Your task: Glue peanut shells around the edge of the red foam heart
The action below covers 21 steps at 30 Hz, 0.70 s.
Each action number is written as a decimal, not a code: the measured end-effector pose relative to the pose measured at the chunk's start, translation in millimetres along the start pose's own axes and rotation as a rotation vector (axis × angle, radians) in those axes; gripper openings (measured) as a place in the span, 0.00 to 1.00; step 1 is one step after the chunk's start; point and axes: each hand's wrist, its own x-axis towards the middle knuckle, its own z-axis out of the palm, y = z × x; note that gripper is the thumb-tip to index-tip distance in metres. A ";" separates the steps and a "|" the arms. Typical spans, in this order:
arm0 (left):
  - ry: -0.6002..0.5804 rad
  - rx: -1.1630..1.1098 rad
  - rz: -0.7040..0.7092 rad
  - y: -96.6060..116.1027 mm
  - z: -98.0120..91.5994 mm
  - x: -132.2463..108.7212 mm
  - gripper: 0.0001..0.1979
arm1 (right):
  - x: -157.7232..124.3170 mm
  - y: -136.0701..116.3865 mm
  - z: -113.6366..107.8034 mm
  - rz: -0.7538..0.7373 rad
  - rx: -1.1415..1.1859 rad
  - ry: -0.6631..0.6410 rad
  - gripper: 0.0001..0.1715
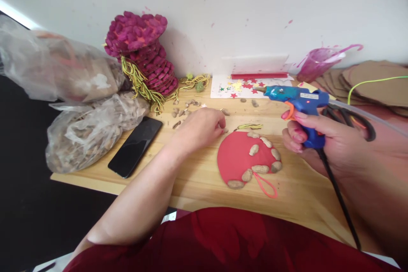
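Observation:
In my right hand (306, 136) is a blue hot glue gun (296, 97), gripped by its handle with a finger at the orange trigger; its nozzle points left. My left hand (205, 125) rests low over the table, fingers curled downward beside loose peanuts (225, 111); whatever lies between the fingertips is hidden. Between the hands lies a red apple-like cutout (236, 153) with several peanuts (260, 169) along its right and lower edge and one further in. An orange loop (267, 186) sticks out from its notch, and a yellow-green tassel (249, 126) lies just beyond it.
Left stand plastic bags (79, 136), a black phone (135, 146) and a stack of magenta peanut-covered pieces (143, 46). At the back are paper with star stickers (236, 87) and a pink-stained cup (314, 63). Cardboard cutouts (372, 83) and scissors (363, 125) lie right. A black cord (338, 195) trails down.

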 end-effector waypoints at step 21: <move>0.050 -0.005 -0.033 -1.7 5.5 1.4 0.09 | 0.0 2.6 -0.1 0.012 0.023 0.038 0.05</move>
